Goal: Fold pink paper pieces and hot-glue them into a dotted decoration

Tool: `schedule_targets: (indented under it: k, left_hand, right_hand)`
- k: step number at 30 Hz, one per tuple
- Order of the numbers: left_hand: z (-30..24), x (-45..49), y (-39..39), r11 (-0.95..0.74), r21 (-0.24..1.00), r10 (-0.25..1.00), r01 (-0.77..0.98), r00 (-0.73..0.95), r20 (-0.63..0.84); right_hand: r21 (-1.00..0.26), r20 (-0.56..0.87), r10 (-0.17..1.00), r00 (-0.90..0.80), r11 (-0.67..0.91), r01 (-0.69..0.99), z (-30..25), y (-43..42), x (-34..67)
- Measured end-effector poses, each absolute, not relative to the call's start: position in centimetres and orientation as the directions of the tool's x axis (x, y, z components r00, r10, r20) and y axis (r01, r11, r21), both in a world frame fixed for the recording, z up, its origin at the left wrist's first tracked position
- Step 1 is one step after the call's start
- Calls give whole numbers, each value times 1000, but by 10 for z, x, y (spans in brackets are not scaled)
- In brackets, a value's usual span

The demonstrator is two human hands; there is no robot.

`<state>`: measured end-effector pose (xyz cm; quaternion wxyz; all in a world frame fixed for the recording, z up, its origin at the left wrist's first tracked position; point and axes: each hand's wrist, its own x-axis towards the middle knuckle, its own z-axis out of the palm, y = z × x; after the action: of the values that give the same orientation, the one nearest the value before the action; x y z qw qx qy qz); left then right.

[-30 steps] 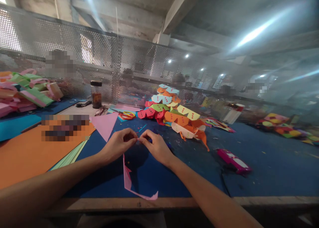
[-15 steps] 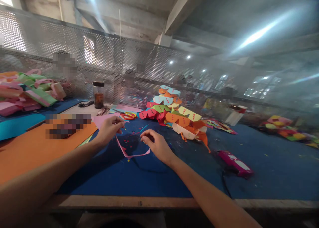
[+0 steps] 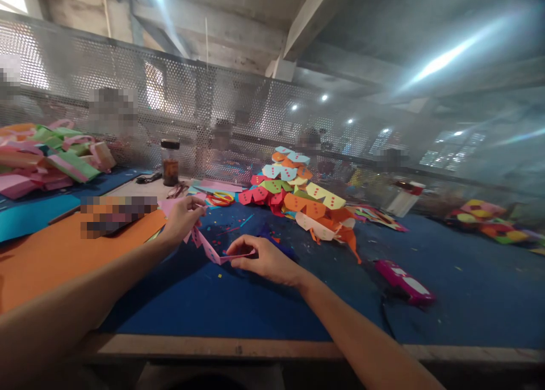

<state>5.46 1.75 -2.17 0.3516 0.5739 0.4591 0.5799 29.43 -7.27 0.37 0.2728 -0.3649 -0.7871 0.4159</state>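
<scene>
Paper strip (image 3: pixel 208 251) before cutout pile (image 3: pixel 304 200); scissors (image 3: pixel 219 197) L of pile; jar (image 3: pixel 170 163) behind scissors.

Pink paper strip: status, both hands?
Left hand pinches one end, right hand the other. Pink paper strip stretched between them. Scissors, paper pile beyond, apart.

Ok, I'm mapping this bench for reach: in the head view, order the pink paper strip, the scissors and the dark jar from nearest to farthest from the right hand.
1. pink paper strip: one end pinched in the right hand itself.
2. scissors: further back, to the left.
3. dark jar: farthest, back left beyond the scissors.
</scene>
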Motion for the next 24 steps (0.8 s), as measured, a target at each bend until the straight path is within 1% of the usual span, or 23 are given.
schedule_targets:
  k: [2,4,7,10,12,15,17,19,21,24]
  left_hand:
    - [-21,55,17,-327,938,937,117,-91,338]
    - [-19,55,16,-325,939,938,112,-86,335]
    - [-16,55,15,-320,941,940,106,-87,329]
    - [-15,54,15,-312,944,943,107,-92,321]
    - [-15,54,15,-308,945,944,108,-89,318]
    - [-16,54,14,-302,947,947,109,-79,311]
    - [-16,55,13,-298,948,949,110,-73,306]
    - [-17,55,13,-296,949,950,108,-72,304]
    - [-16,56,13,-298,949,949,106,-77,307]
    - [-17,56,14,-306,946,946,109,-77,315]
  right_hand:
    - [-882,124,822,-555,347,318,1,-70,295]
    - [-883,158,845,-510,353,311,-1,-66,296]
    - [-839,268,866,-421,425,340,-2,-62,298]
    - [-762,384,853,-353,509,400,-3,-58,300]
    - [-671,470,816,-337,578,464,-6,-55,302]
    - [-441,609,720,-332,656,613,-9,-53,303]
    - [-281,676,656,-336,651,705,-10,-54,302]
    - [-164,721,602,-342,628,761,-8,-59,301]
    - [-96,756,557,-344,614,784,-4,-65,299]
    - [-75,788,515,-337,624,778,-1,-69,298]
